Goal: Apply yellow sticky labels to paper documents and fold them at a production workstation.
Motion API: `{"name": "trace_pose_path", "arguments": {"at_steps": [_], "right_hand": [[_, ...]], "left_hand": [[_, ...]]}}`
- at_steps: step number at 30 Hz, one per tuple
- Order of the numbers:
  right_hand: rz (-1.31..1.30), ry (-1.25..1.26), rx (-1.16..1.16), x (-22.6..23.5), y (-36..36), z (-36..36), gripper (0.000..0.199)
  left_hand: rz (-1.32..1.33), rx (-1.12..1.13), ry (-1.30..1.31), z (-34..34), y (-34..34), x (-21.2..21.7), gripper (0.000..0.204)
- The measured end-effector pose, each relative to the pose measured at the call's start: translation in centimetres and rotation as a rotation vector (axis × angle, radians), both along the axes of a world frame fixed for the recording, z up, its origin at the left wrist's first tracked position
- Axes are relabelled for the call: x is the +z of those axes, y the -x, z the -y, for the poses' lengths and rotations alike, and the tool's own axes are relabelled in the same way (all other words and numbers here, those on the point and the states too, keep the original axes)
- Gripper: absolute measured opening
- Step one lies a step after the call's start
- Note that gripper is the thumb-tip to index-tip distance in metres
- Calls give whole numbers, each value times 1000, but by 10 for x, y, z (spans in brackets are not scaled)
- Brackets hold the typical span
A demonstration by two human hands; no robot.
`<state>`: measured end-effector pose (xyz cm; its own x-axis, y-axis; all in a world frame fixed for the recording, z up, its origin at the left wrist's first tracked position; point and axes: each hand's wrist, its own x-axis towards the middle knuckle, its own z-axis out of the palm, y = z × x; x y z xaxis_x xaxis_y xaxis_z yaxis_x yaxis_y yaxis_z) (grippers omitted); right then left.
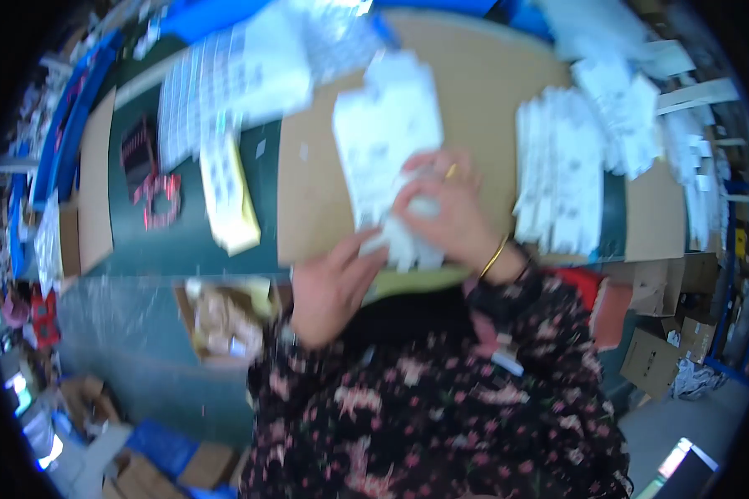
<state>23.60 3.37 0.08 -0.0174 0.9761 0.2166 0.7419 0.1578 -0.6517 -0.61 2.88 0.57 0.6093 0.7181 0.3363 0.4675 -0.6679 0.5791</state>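
A stack of flat white printed packets (389, 125) lies on a sheet of brown cardboard in front of me. My left hand (333, 287) is closed at the lower left corner of the stack, fingertips on a crumpled white packet (401, 249). From the right, my right hand (448, 208) reaches over the stack, with thumb and fingers bent together on the same white packet. A yellow ring and bangle show on this hand. Motion blur hides the exact fingertip contact and the packet's contents.
Rows of white packets (560, 170) lie to the right on the green table (262, 187). On the left are yellow-edged slips (227, 195), a red tape roll (160, 200), a dark box (139, 150) and printed sheets (233, 83). An open carton (193, 337) sits below the table edge.
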Motion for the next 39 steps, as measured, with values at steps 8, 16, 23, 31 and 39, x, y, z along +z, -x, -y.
{"name": "trace_pose_path", "arguments": {"at_steps": [8,16,23,31,39], "right_hand": [[-28,63,-62,-4,13,8,47],[45,0,-70,-4,21,1,42],[5,-39,-86,-17,18,1,37],[-25,-51,-87,-27,19,1,47],[-125,-68,-125,-20,19,11,77]], "left_hand": [[-24,9,0,12,-2,7,20],[-2,23,-45,6,-2,2,21],[25,6,-38,9,-10,4,19],[71,53,-26,12,-12,-1,16],[88,88,-22,15,-13,0,17]]}}
